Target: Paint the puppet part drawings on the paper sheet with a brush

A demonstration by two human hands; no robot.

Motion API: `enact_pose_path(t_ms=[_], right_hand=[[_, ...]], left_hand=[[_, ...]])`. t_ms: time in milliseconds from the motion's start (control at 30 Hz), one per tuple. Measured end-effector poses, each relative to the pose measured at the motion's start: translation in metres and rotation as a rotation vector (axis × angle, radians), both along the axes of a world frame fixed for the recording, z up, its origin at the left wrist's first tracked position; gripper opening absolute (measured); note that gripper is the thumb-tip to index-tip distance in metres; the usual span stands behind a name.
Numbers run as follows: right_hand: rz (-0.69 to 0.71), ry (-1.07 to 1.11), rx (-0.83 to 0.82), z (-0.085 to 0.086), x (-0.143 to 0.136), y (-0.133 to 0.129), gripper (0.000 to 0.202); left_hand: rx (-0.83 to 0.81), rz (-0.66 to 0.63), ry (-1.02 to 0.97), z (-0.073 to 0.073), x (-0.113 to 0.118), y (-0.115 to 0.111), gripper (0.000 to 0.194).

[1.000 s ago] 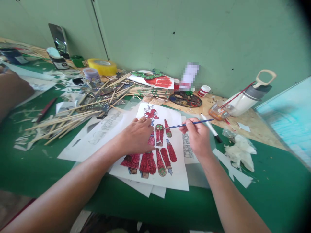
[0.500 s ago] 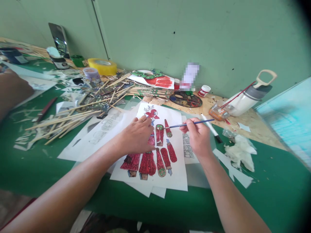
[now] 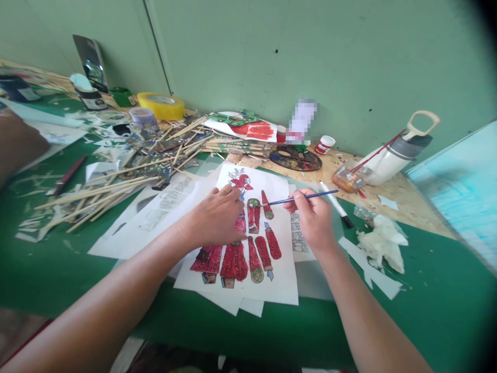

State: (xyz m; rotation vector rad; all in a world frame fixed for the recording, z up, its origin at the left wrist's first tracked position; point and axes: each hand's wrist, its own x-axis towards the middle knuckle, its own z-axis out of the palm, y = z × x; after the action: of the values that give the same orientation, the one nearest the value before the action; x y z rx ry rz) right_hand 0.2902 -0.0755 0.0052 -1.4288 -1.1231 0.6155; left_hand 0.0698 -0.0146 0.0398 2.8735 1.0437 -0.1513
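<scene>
A white sheet of paper (image 3: 285, 280) carries a drawing of separate figure parts (image 3: 233, 261), coloured mostly red with green and brown patches. My left hand (image 3: 217, 215) lies flat over the sheet's left half, fingers stretched out, covering part of the drawing. Between the thumb and fingers of my right hand (image 3: 312, 215) is a thin blue paintbrush (image 3: 295, 199). Its tip touches or hovers just over the green patch at the top of a red piece (image 3: 253, 215); I cannot tell which. More sheets with line drawings (image 3: 163, 207) lie beneath.
Wooden sticks (image 3: 104, 194) and scraps pile up at left, with yellow tape (image 3: 161, 106) behind. A paint palette (image 3: 295, 158), a red paint jar (image 3: 325, 145), a water cup (image 3: 349, 177), a bottle (image 3: 399, 155), a marker (image 3: 337, 206) and crumpled tissue (image 3: 382, 241) stand or lie right. Another person's hand (image 3: 19, 142) is far left.
The view has shifted slightly, so everything sits a little further left. The brush tip stays at the same red piece, and both hands keep their holds.
</scene>
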Motion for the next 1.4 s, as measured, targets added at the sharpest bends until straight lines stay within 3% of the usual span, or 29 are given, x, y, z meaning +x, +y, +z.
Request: enact_pose_path(t_ms=[1400], right_hand=[[-0.026, -0.028, 0.003, 0.0027, 0.0010, -0.0016, 0.023]], left_hand=[[-0.011, 0.000, -0.014, -0.0005, -0.0004, 0.0008, 0.051]])
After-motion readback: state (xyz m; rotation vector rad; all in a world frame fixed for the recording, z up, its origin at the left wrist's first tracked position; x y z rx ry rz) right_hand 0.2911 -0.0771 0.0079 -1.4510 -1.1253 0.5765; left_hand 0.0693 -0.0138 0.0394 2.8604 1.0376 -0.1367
